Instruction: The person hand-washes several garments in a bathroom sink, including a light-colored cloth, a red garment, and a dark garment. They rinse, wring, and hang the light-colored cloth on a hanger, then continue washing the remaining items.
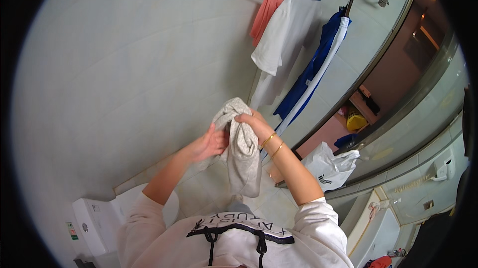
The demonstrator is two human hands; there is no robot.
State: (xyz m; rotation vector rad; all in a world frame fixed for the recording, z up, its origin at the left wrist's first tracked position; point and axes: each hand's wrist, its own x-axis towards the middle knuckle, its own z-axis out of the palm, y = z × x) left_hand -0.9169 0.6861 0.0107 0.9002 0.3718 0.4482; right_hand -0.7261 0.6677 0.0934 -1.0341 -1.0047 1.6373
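A beige-grey garment (244, 148), bunched and partly rolled, hangs in front of my body at the middle of the view. My right hand (256, 124) is closed on its upper right part, thumb over the cloth; two thin gold bangles circle that wrist. My left hand (212, 143) is at the garment's left side, fingers stretched into a fold and thumb standing apart. The cloth covers its fingertips. The lower end of the garment dangles loose above the floor.
On hangers ahead are a white shirt (289, 29) with a blue collar, blue-and-white trousers (318, 68) and a pink cloth (266, 16). A white plastic bag (328, 166) stands at the right, beside a glass door. A white toilet (99, 223) is at lower left, a washbasin (378, 238) at lower right.
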